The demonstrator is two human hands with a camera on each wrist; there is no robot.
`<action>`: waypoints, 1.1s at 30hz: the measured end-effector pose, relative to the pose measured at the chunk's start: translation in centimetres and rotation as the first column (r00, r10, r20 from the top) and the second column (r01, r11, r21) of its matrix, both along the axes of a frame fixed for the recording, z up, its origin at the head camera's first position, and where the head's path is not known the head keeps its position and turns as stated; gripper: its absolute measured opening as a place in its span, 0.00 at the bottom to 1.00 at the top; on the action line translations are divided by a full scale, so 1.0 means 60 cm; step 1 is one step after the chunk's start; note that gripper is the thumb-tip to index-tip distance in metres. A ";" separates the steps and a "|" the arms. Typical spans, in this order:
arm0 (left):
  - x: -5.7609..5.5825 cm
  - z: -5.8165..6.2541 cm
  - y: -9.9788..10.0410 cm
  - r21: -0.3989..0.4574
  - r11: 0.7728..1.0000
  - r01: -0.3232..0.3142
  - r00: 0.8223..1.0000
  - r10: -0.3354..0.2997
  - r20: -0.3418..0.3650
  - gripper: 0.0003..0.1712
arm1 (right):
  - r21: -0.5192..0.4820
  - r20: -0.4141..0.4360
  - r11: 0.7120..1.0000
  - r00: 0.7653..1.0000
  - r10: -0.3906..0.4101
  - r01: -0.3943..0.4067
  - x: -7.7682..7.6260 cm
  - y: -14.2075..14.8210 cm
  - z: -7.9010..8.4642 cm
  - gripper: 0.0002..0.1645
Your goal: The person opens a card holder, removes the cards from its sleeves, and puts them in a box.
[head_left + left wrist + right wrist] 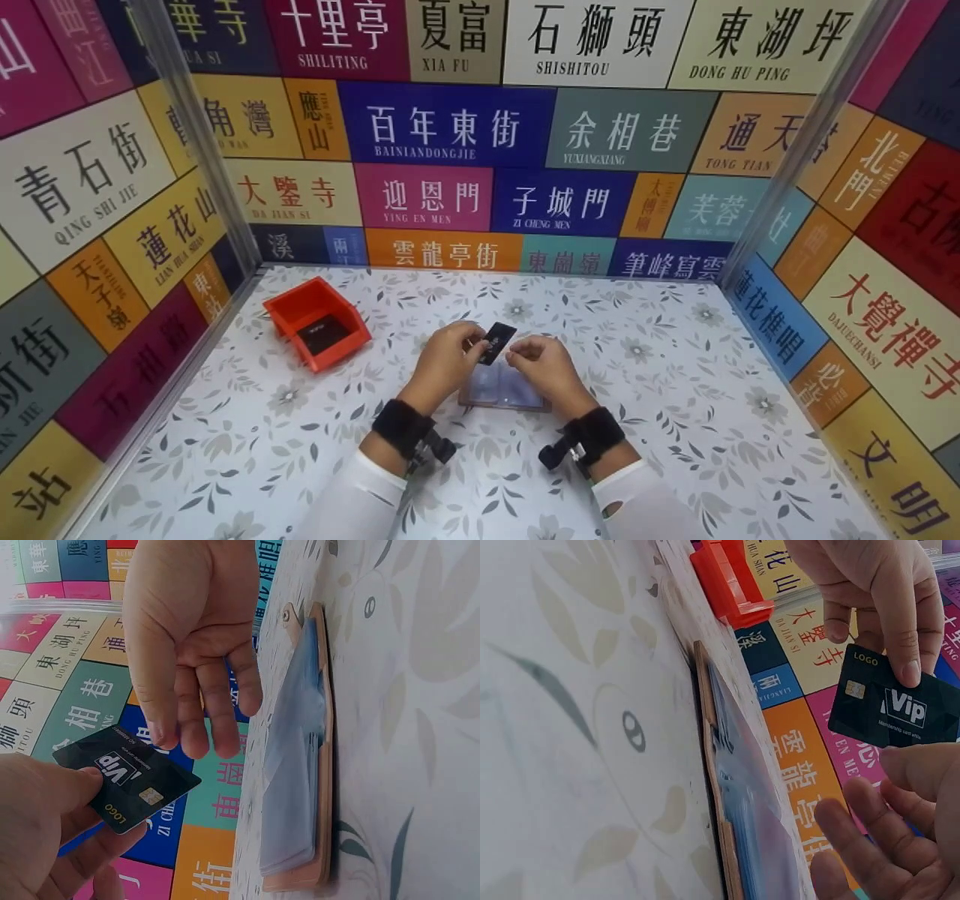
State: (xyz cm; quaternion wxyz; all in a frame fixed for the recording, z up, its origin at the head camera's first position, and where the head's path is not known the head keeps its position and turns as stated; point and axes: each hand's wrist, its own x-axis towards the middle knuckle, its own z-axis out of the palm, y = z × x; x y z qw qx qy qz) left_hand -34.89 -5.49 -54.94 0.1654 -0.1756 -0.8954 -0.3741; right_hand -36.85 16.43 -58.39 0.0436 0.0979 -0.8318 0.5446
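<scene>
A black card [124, 776] printed "Vip" and "LOGO", with a gold chip, is raised above the table. My left hand [450, 352] pinches it between thumb and fingers, near one side. Close by the card's other side is my right hand [546, 364], its fingers loosely bent and holding nothing. In the right wrist view its thumb [919, 769] overlaps the lower edge of the card. Below both hands a card holder [504, 390] lies open on the table, with a tan cover and clear plastic sleeves [289, 817]; my hands partly hide it in the head view.
A red-orange plastic bin [319, 322] stands at the back left, with black cards [324, 336] inside it. The table [675, 420] has a white leaf-and-flower print. Panels with coloured place-name signs [450, 124] enclose its back and both sides.
</scene>
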 end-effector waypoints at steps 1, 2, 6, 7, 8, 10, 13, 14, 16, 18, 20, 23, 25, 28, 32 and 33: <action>0.000 0.001 -0.002 -0.009 1.000 -0.009 1.000 0.009 -0.001 0.05 | 0.049 -0.016 0.999 1.000 -0.019 0.019 0.000 0.001 -0.001 0.05; 0.000 0.001 -0.004 -0.017 1.000 -0.015 1.000 0.015 -0.007 0.05 | 0.099 -0.027 0.994 0.999 -0.033 0.036 0.000 0.002 -0.001 0.06; -0.003 0.001 -0.014 -0.044 0.998 -0.054 0.998 0.054 -0.013 0.05 | 0.277 -0.028 0.958 0.997 -0.075 0.080 0.001 0.007 -0.002 0.10; -0.004 0.000 -0.016 -0.050 0.996 -0.068 0.998 0.067 -0.020 0.05 | 0.311 -0.022 0.947 0.997 -0.078 0.081 0.002 0.008 -0.002 0.11; -0.006 -0.001 -0.019 -0.056 0.995 -0.084 0.996 0.083 -0.029 0.05 | 0.341 -0.016 0.937 0.997 -0.078 0.079 0.003 0.008 -0.002 0.12; -0.010 -0.005 -0.026 -0.068 0.990 -0.123 0.991 0.120 -0.060 0.04 | 0.395 -0.008 0.916 0.997 -0.076 0.073 0.003 0.010 -0.001 0.14; -0.017 -0.010 -0.039 -0.094 0.980 -0.174 0.982 0.165 -0.091 0.04 | 0.453 0.024 0.891 0.998 -0.058 0.041 0.003 0.009 0.000 0.18; -0.019 -0.013 -0.043 -0.102 0.977 -0.187 0.979 0.178 -0.096 0.04 | 0.466 0.034 0.884 0.998 -0.054 0.032 0.003 0.009 -0.001 0.19; -0.024 -0.019 -0.053 -0.115 0.972 -0.207 0.976 0.197 -0.092 0.04 | 0.488 0.048 0.873 0.998 -0.049 0.019 0.004 0.008 -0.003 0.21; -0.028 -0.024 -0.063 -0.121 0.967 -0.225 0.973 0.217 -0.072 0.05 | 0.498 0.055 0.867 0.997 -0.049 0.015 0.006 0.007 -0.006 0.21; -0.033 -0.028 -0.074 -0.123 0.961 -0.249 0.968 0.244 -0.052 0.04 | 0.508 0.045 0.861 0.998 -0.045 0.016 0.008 0.007 -0.009 0.20; -0.039 -0.029 -0.095 -0.131 0.949 -0.287 0.958 0.285 -0.033 0.04 | 0.514 0.037 0.857 0.999 -0.038 0.013 0.010 0.007 -0.011 0.19; -0.043 -0.026 -0.110 -0.151 0.938 -0.313 0.950 0.310 -0.041 0.04 | 0.516 0.035 0.857 0.999 -0.031 0.009 0.010 0.009 -0.011 0.18; -0.049 -0.015 -0.132 -0.193 0.921 -0.338 0.941 0.331 -0.071 0.04 | 0.529 0.030 0.848 0.999 -0.042 0.020 0.012 0.013 -0.011 0.16; -0.053 0.009 -0.166 -0.261 0.893 -0.367 0.930 0.350 -0.110 0.04 | 0.541 0.024 0.841 0.998 -0.052 0.031 0.013 0.019 -0.009 0.15; -0.053 0.016 -0.177 -0.275 0.884 -0.377 0.926 0.357 -0.122 0.04 | 0.540 0.025 0.841 0.998 -0.049 0.028 0.013 0.019 -0.008 0.15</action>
